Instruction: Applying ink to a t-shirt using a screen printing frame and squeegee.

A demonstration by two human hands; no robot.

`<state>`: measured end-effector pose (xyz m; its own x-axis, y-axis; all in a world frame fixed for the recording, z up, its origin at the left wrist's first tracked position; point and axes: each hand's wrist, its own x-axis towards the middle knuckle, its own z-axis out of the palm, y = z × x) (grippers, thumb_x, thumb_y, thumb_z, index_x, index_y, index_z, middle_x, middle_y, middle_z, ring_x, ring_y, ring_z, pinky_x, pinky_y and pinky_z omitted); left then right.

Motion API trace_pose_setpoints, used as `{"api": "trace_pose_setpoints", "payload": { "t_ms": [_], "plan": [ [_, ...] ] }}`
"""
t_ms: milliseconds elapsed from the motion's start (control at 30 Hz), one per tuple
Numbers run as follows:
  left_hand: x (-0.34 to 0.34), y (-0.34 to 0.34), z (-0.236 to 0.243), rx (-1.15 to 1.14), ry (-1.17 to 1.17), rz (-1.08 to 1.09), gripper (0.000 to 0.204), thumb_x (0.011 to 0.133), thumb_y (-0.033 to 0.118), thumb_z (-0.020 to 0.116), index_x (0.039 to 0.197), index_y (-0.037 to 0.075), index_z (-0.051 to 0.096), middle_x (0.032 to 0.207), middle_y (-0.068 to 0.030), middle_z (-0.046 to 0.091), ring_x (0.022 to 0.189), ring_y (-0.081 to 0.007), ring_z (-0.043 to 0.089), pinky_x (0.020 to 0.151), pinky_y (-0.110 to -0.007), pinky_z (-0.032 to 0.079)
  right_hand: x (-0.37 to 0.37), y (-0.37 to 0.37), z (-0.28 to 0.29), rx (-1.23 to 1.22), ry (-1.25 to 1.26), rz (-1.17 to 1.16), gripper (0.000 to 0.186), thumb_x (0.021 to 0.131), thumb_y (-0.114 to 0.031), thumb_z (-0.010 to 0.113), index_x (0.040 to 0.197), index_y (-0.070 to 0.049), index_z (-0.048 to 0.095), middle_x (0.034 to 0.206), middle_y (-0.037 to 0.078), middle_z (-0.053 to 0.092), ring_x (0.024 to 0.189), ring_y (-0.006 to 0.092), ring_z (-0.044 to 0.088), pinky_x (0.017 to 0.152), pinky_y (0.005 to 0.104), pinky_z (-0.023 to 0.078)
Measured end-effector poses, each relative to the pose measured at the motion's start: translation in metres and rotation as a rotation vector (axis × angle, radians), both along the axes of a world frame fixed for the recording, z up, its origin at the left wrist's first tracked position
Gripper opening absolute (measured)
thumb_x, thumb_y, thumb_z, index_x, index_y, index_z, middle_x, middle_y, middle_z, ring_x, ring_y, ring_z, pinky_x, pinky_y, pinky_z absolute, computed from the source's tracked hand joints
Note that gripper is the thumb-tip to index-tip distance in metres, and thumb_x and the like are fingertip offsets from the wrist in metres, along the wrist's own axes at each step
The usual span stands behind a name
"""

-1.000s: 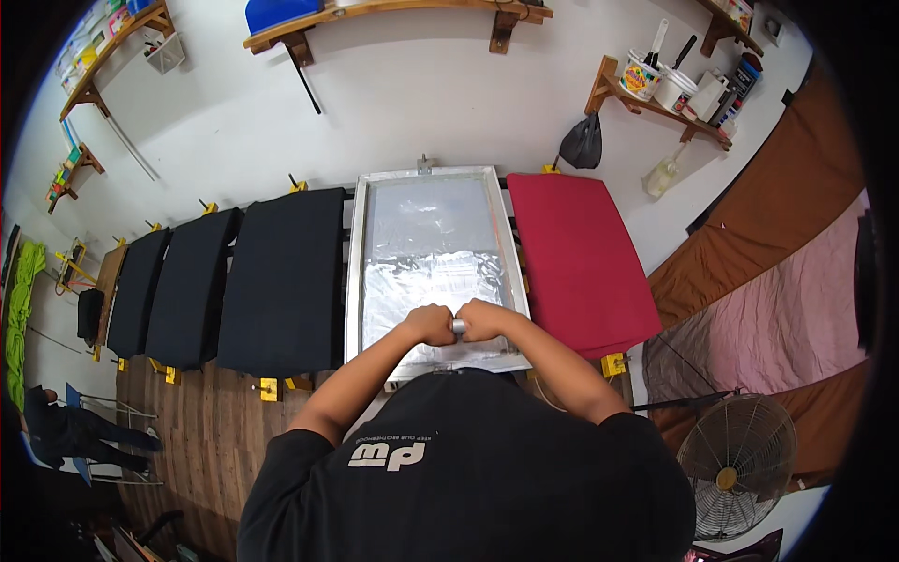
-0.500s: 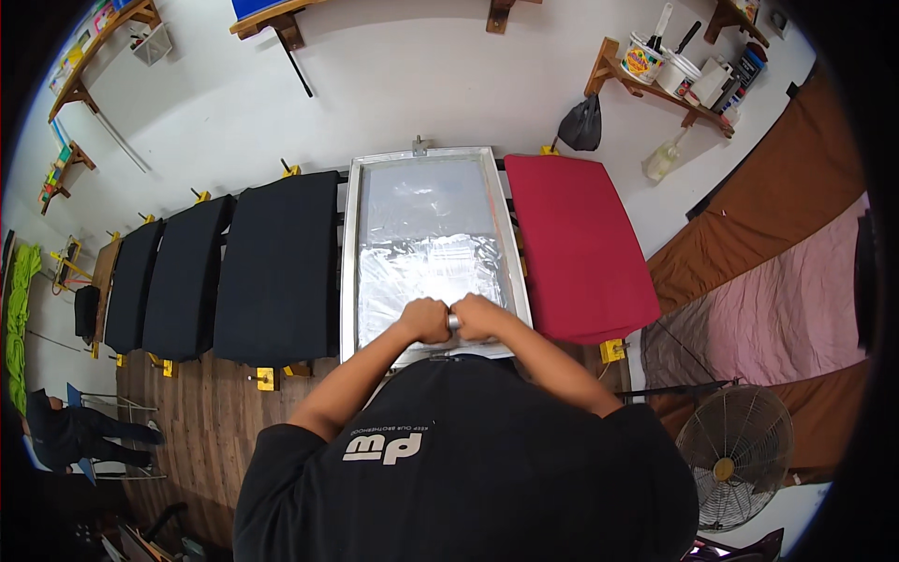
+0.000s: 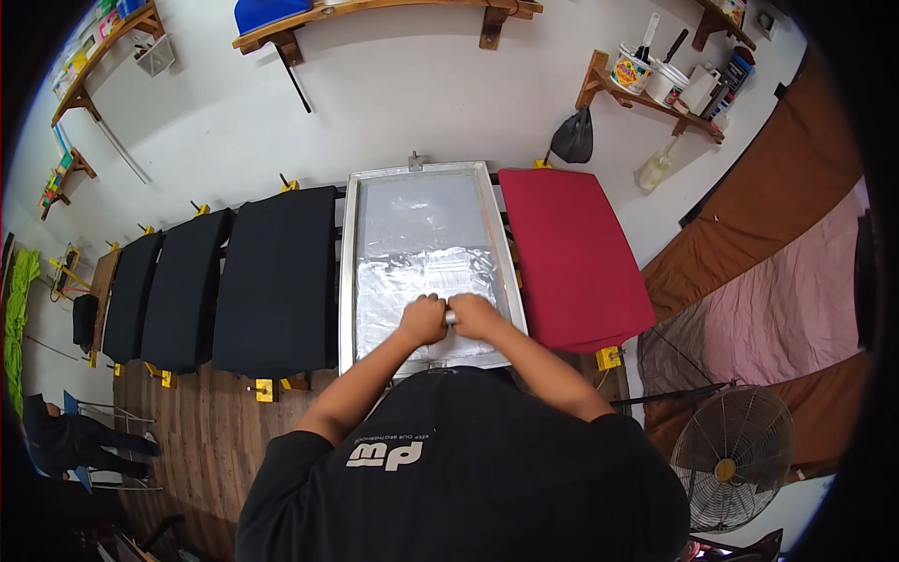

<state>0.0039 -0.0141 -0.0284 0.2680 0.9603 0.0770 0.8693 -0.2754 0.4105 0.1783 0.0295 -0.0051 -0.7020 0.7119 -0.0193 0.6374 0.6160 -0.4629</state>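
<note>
At the near end of a metal-framed printing screen (image 3: 421, 206), whose mesh is streaked with glossy white ink, both fists grip a silver squeegee handle (image 3: 451, 317). My left hand (image 3: 424, 318) is wrapped round its left part, my right hand (image 3: 476, 317) round its right part, with a short stretch of silver showing between them. The squeegee's blade is mostly hidden by the hands. A red cloth-covered platen (image 3: 571, 253) lies right of the screen; a black cloth-covered platen (image 3: 276, 276) lies left of it.
More black platens (image 3: 183, 286) line the left. A person in dark clothes (image 3: 75, 440) is at the lower left by a folding frame. Shelves (image 3: 384, 11) with tubs are on the white wall. A fan (image 3: 726, 450) stands lower right, beside brown and pink hanging fabric (image 3: 758, 225).
The whole view has shifted slightly. My hands, still on the handle, moved a little toward the screen's near edge, then back toward its far end in the last half second.
</note>
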Motion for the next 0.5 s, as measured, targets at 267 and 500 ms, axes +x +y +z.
{"api": "trace_pose_setpoints", "payload": {
  "t_ms": [267, 500],
  "plan": [
    [0.01, -0.03, 0.029, -0.431, 0.104, -0.097, 0.031, 0.072, 0.03, 0.069, 0.096, 0.012, 0.079, 0.087, -0.0213, 0.074, 0.085, -0.0384, 0.072, 0.078, -0.048, 0.059, 0.014, -0.036, 0.018, -0.182, -0.213, 0.129, 0.028, 0.067, -0.02, 0.071, 0.085, 0.002, 0.07, 0.084, 0.026, 0.07, 0.082, 0.0447, 0.069, 0.076, 0.0491, 0.056],
    [0.0, 0.033, 0.049, -0.369, 0.086, 0.048, 0.026, 0.076, 0.026, 0.067, 0.092, 0.007, 0.077, 0.098, -0.0195, 0.075, 0.092, -0.0367, 0.074, 0.081, -0.046, 0.06, 0.001, 0.04, 0.014, -0.084, -0.141, 0.11, 0.023, 0.067, -0.018, 0.069, 0.083, -0.002, 0.072, 0.086, 0.025, 0.071, 0.084, 0.0424, 0.07, 0.078, 0.0494, 0.057]
  ]
}}
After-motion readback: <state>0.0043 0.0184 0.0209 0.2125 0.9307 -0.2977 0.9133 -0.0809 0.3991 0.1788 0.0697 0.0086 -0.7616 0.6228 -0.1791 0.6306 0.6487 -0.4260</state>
